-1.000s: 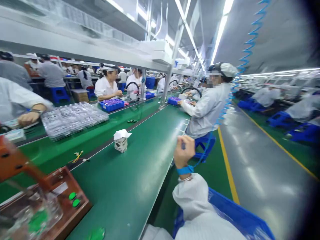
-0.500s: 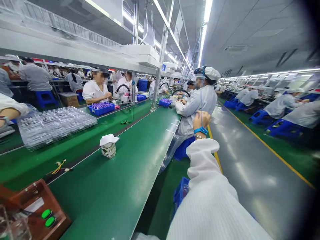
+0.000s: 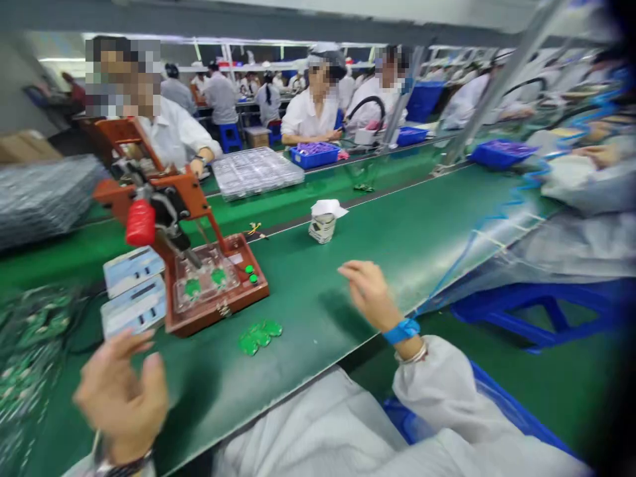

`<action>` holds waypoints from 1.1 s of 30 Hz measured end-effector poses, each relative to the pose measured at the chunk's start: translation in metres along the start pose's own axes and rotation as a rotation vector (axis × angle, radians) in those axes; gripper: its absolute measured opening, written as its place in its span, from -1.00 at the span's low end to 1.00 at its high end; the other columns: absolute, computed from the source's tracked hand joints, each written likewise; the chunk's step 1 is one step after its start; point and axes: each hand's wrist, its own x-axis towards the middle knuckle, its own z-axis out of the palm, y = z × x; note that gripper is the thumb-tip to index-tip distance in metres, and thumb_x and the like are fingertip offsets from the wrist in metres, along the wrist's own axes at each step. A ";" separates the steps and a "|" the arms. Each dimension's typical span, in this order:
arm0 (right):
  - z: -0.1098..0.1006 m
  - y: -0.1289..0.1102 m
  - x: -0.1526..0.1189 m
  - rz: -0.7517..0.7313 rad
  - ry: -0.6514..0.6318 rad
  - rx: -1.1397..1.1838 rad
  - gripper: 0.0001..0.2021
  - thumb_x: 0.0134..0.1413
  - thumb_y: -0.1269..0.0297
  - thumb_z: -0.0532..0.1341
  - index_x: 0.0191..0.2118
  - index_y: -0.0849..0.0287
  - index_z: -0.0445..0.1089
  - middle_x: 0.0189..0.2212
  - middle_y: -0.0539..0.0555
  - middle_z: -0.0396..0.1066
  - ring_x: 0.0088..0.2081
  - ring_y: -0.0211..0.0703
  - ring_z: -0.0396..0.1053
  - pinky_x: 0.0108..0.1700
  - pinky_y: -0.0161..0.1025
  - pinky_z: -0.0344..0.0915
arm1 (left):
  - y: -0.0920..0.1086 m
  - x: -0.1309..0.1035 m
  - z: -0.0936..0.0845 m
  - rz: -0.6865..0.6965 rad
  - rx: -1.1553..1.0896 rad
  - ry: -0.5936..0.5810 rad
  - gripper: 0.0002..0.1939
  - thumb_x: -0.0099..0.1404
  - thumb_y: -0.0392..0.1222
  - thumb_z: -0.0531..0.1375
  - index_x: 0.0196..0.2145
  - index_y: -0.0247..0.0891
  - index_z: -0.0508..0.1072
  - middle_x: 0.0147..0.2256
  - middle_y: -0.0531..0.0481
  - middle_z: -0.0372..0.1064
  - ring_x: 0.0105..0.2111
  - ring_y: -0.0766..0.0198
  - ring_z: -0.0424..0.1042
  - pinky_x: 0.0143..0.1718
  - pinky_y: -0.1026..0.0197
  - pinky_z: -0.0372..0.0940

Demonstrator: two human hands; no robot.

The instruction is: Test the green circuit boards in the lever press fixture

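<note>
My left hand point(image 3: 124, 394), somewhat blurred, hovers over the near left bench with thumb and fingers apart and nothing in it. My right hand point(image 3: 370, 295), wearing a blue wrist strap point(image 3: 402, 330), is above the green bench top, its fingers loosely bent and no object visible in them. Between the hands a small green circuit board panel point(image 3: 261, 336) lies flat on the bench. Behind it stands a brown test fixture point(image 3: 218, 311) with a red-handled toggle clamp point(image 3: 141, 222). Green boards point(image 3: 218, 277) show under its clear plate, beside two green buttons point(image 3: 252, 278).
Two light-blue boxes point(image 3: 134, 305) stand left of the fixture. Bagged circuit boards point(image 3: 37, 358) lie at far left. A paper-topped small container point(image 3: 322, 228) stands mid-bench. Clear trays point(image 3: 258, 172) and a blue bin point(image 3: 315, 156) are farther back. Co-workers sit across and at right.
The view has swung left and down. My right hand has come from far out at the right to over the bench. My left hand, the whole fixture and the circuit board panel are now in view.
</note>
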 end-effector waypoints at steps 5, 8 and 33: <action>0.043 -0.090 0.006 -0.201 -0.595 0.351 -0.73 0.22 0.35 0.13 0.03 0.21 0.32 0.02 0.18 0.29 -0.03 -0.03 0.23 -0.04 -0.06 0.27 | 0.027 -0.044 0.022 0.108 -0.075 -0.465 -0.78 0.33 -0.30 0.08 -0.08 -0.20 0.40 -0.11 -0.08 0.41 -0.09 0.15 0.38 -0.05 0.07 0.31; 0.052 -0.103 0.018 -0.251 -0.840 0.458 -0.58 0.12 0.40 0.23 0.11 0.19 0.26 0.12 0.14 0.20 0.05 -0.04 0.18 0.09 -0.06 0.23 | 0.032 -0.062 0.043 -0.078 -0.015 -0.576 -0.64 0.33 -0.21 0.11 0.08 -0.22 0.30 -0.05 -0.13 0.38 -0.04 0.08 0.33 -0.03 0.01 0.29; 0.077 -0.107 0.041 -0.194 -0.997 0.379 -0.53 -0.01 0.22 0.36 0.06 0.02 0.34 -0.15 0.10 0.19 -0.11 -0.05 0.18 -0.06 -0.08 0.24 | 0.025 -0.062 0.055 -0.270 -0.233 -0.764 -0.38 0.17 -0.40 0.26 0.16 -0.15 0.24 0.06 -0.10 0.29 0.06 0.07 0.22 0.08 -0.06 0.14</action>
